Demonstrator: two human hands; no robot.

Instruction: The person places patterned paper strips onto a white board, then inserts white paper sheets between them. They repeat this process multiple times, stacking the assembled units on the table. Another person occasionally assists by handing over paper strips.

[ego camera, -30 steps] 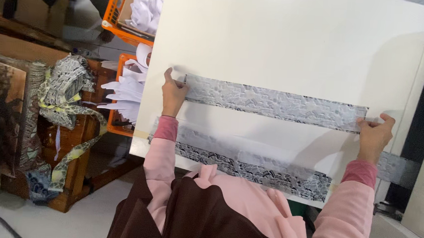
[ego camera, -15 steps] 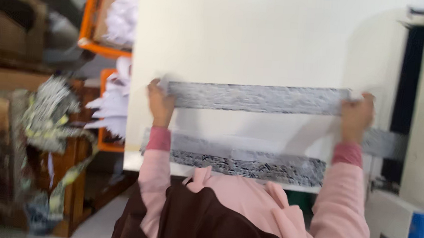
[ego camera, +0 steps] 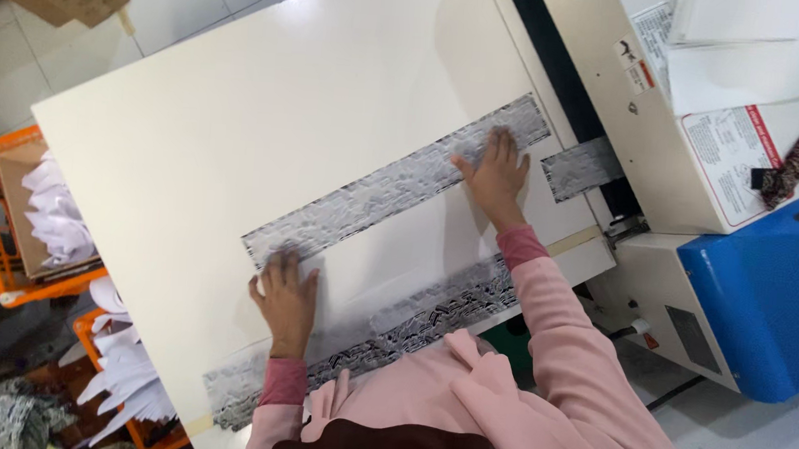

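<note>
Cream table (ego camera: pixel 237 129); both hands flat on patterned strip (ego camera: pixel 393 182); left (ego camera: pixel 287 296); right (ego camera: pixel 495 177)

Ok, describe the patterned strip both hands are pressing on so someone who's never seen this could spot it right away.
Start at the big cream table beside the cream and blue machine. Three grey patterned strips lie on it; the upper strip runs diagonally across the middle, with the left hand flat on one end and the right hand on the other. The darker strip lies at the table's near edge, and a short piece sits at the machine's slot.
</note>
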